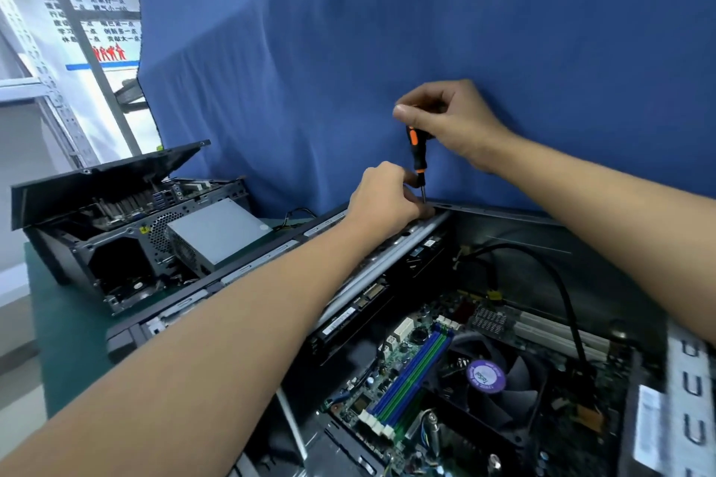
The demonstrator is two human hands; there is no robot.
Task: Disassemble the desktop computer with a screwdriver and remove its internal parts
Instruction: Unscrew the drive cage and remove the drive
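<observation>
The open desktop computer [503, 211] lies on its side on the green worktop [58, 321], close in front of the person, its cover off. Inside it sits a green motherboard [360, 405] with blue and green memory slots [410, 372], and beside these a black cooling fan [503, 403] with a purple round sticker at its hub. A black cable [558, 283] arcs over the board from the far wall towards the near right. A silver bar [387, 259] runs along the far left side of the case.

A screwdriver [417, 151] with a black and orange handle stands upright, tip down on the far rim. The right hand [453, 120] has its grip pinched on the handle's top. The left hand [383, 197] rests on the rim, its grip curled round the tool's lower end.

Further left on the worktop stands a second case [116, 256], holding a grey power supply [221, 232], with a dark lid [97, 182] tilted across its top. A blue cloth [387, 12] hangs behind.
</observation>
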